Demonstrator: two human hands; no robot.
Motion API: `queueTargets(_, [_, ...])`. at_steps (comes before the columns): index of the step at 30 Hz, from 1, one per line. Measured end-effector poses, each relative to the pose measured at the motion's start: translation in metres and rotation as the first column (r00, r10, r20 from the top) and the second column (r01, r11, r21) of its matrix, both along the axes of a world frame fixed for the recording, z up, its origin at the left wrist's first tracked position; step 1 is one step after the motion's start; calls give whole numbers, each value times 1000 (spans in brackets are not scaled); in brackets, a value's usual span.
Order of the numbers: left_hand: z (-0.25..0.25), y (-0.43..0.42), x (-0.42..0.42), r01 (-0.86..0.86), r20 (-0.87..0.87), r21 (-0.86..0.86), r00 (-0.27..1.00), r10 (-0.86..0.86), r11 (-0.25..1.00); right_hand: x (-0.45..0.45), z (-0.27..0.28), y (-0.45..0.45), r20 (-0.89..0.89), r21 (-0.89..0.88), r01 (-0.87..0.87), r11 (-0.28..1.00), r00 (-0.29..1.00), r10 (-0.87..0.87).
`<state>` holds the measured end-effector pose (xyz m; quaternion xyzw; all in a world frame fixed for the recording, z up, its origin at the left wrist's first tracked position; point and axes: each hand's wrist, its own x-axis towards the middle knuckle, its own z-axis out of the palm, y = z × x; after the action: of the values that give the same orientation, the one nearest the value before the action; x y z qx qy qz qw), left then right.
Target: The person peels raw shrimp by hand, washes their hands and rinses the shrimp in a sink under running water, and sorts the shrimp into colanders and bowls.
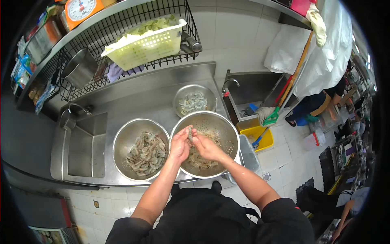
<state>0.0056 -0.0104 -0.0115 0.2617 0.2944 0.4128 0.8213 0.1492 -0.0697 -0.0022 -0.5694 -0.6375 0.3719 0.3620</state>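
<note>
My left hand (pixel 180 144) and my right hand (pixel 206 147) meet over a large metal colander (pixel 227 136). Pinched between both hands' fingers is a grey shrimp (pixel 190 134), partly hidden by them. Below, a heap of shrimp shells (pixel 201 161) lies in the colander. To the left, a second metal colander (pixel 132 127) holds a pile of unpeeled shrimp (pixel 147 153). Behind my hands, a smaller metal bowl (pixel 178 96) contains pale peeled shrimp (pixel 193 102).
A sink (pixel 86 148) with a tap lies left on the steel counter (pixel 136 106). Above hangs a wire rack (pixel 136 24) bearing a pale green basket (pixel 142 49). Right are another sink (pixel 254 89), a yellow bucket (pixel 266 140) and broom handles. Other people stand at far right.
</note>
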Motion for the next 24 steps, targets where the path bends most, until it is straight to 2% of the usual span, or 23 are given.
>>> queueTargets(2, [1, -3, 2, -33, 31, 30, 999, 32, 999, -16, -4, 0, -6, 67, 22, 997, 1000, -21])
queueTargets(4, [-3, -3, 0, -45, 56, 17, 997, 44, 999, -26, 0, -1, 22, 34, 56, 998, 998, -56])
queueTargets(6, [-7, -4, 1, -60, 77, 1, 995, 60, 998, -34, -8, -3, 41, 186, 150, 971, 986, -160])
queueTargets(9, [-13, -7, 0, -96, 156, -141, 981, 118, 985, -44, -16, -4, 28, 269, 216, 939, 972, -232])
queueTargets(10, [-14, -7, -1, -106, 164, -137, 978, 128, 985, -45, -15, -4, 34, 275, 203, 940, 975, -221])
queueTargets(13, [-12, -7, 1, -112, 126, -234, 981, 145, 966, -46, -14, -6, 31, 260, 246, 934, 965, -262])
queueTargets(15, [-15, -7, 3, -125, 123, -249, 979, 160, 960, -45, -17, -7, -21, 192, 339, 921, 940, -341])
queueTargets(18, [-22, -4, 6, -136, 115, -261, 979, 170, 956, -41, -18, -7, -104, 153, 360, 920, 932, -347])
queueTargets(24, [-23, -5, 10, -155, 79, -274, 980, 183, 949, -36, -23, -8, -148, 143, 373, 917, 924, -353])
